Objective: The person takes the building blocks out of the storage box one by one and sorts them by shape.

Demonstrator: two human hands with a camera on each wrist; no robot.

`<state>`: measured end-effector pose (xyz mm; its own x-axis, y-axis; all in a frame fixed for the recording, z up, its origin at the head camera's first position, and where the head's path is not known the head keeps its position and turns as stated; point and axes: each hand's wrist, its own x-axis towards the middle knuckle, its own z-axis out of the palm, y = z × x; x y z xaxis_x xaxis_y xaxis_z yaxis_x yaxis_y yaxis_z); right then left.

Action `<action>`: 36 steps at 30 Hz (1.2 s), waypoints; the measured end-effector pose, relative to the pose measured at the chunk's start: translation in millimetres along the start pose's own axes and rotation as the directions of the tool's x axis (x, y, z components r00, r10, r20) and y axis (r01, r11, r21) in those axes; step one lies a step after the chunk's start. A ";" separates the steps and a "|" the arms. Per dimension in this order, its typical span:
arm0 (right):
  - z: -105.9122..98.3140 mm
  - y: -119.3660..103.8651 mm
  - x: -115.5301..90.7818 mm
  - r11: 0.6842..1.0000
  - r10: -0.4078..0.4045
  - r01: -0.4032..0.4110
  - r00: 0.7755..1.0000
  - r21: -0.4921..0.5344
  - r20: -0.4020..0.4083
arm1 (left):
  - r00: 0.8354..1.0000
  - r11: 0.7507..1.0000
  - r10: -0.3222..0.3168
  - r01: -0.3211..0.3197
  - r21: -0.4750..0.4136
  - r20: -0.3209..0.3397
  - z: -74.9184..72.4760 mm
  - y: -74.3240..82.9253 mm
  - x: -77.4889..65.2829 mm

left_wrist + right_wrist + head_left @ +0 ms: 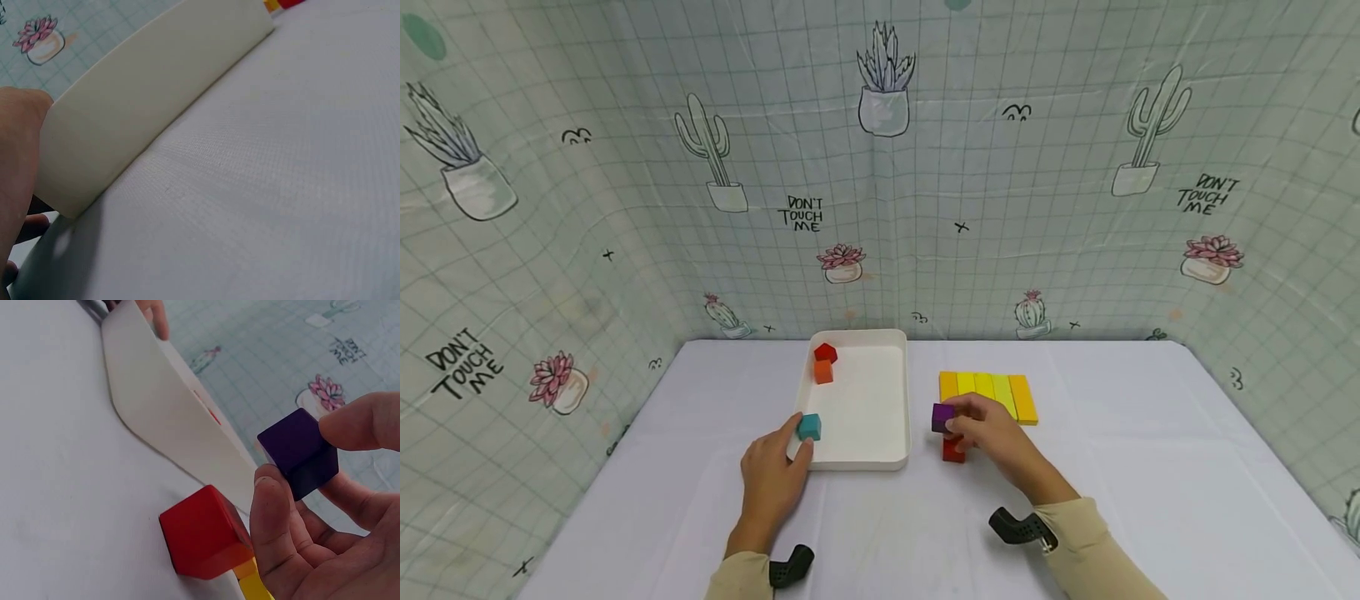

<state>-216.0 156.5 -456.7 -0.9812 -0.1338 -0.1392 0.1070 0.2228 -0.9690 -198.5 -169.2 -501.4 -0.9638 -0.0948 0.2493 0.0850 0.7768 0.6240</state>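
Observation:
My right hand pinches a purple cube between thumb and fingers, raised off the table. Just below it, a red cube stands on the white cloth. At the near-left corner of a shallow white tray, my left hand holds the tray, its thumb over the rim in the left wrist view. A teal cube sits inside that corner, close to the left thumb and index finger. An orange cube and a red block lie at the tray's far left.
A row of yellow and orange blocks lies behind the right hand. Wrist-worn black cameras stick out near both sleeves. Patterned cloth hangs upright behind the table and along both sides.

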 end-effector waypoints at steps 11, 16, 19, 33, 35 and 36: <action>-10.7 6.6 -7.8 1.000 0.010 -0.010 1.000 0.010 0.000 | 1.000 1.000 0.008 -0.008 -0.005 -0.018 1.2 -0.7 -2.5; -18.7 8.8 -10.4 1.000 0.000 0.000 1.000 -0.006 0.012 | 1.000 1.000 0.002 -0.002 -0.016 -0.011 0.8 -0.4 -0.8; -26.9 10.7 -12.1 1.000 -0.007 0.007 0.999 -0.022 0.036 | 1.000 1.000 0.005 -0.005 -0.016 -0.011 0.6 -0.3 0.6; -53.4 19.6 -16.1 0.993 0.025 -0.009 0.991 -0.118 0.134 | 1.000 1.000 -0.012 0.012 -0.008 -0.001 0.9 1.4 0.2; -53.4 20.6 -15.2 0.992 0.026 -0.006 0.988 -0.128 0.152 | 1.000 1.000 -0.013 0.013 -0.009 0.000 1.0 1.1 0.3; -53.4 21.1 -14.8 0.990 0.027 -0.005 0.988 -0.138 0.154 | 1.000 1.000 -0.010 0.010 -0.009 -0.001 0.9 1.0 0.4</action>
<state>-207.8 214.7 -464.2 -0.9415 -0.2750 -0.1949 0.0891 0.3546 -0.9308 -199.0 -167.9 -501.4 -0.9643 -0.1029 0.2441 0.0779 0.7705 0.6326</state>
